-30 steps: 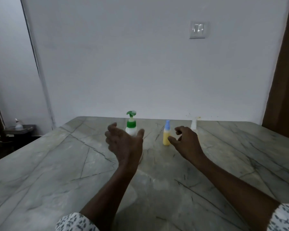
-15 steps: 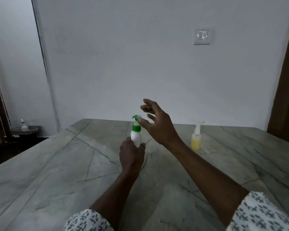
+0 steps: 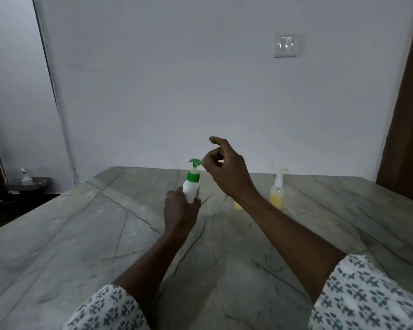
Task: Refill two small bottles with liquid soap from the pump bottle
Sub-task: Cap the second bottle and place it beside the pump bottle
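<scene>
Grey veined tabletop (image 3: pixel 81 234) before a pale wall (image 3: pixel 200 91). Left hand (image 3: pixel 180 210) wraps the lower body of the upright pump bottle (image 3: pixel 191 189). Right hand (image 3: pixel 227 172), just above-right of it, pinches its green pump head (image 3: pixel 194 162) at the spout. Right of the pump bottle stand a white-topped bottle (image 3: pixel 277 195) and a second bottle (image 3: pixel 237 206), half hidden behind the right forearm (image 3: pixel 284 225). Risk: a press now would likely drop soap on the tabletop, and the forearm may topple the second bottle.

Before me: a grey-green veined stone bench (image 3: pixel 81 234) set against a white wall (image 3: pixel 177 91); wall switch (image 3: pixel 287 44) upper right; low shelf (image 3: pixel 29 183) far left, bearing a small white bottle (image 3: pixel 25 176).
</scene>
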Available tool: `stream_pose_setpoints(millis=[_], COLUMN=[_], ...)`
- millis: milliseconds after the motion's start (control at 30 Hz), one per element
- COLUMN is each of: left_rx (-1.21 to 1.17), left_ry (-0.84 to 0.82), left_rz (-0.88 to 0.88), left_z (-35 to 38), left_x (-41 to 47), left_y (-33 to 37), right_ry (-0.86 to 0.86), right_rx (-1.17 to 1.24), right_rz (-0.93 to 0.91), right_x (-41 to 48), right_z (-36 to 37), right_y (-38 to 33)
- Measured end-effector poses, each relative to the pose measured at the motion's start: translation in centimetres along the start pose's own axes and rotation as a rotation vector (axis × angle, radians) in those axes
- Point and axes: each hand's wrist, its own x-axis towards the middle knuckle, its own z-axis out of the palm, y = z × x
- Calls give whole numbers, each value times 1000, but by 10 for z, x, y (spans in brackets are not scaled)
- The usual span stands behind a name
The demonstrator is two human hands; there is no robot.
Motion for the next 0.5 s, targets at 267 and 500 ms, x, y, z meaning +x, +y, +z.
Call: stream_pose_setpoints(millis=[267,500], left_rx=[-128,-301], left_ry=[-212,-357], left_rz=[36,31], left_z=[-4,8], left_x=[32,62], left_y=[-4,-18], right_ry=[-217,-361], right_rx=[-191,-267], right_rz=[43,73], right_x=[50,79], right_z=[1,9], right_y=[1,11])
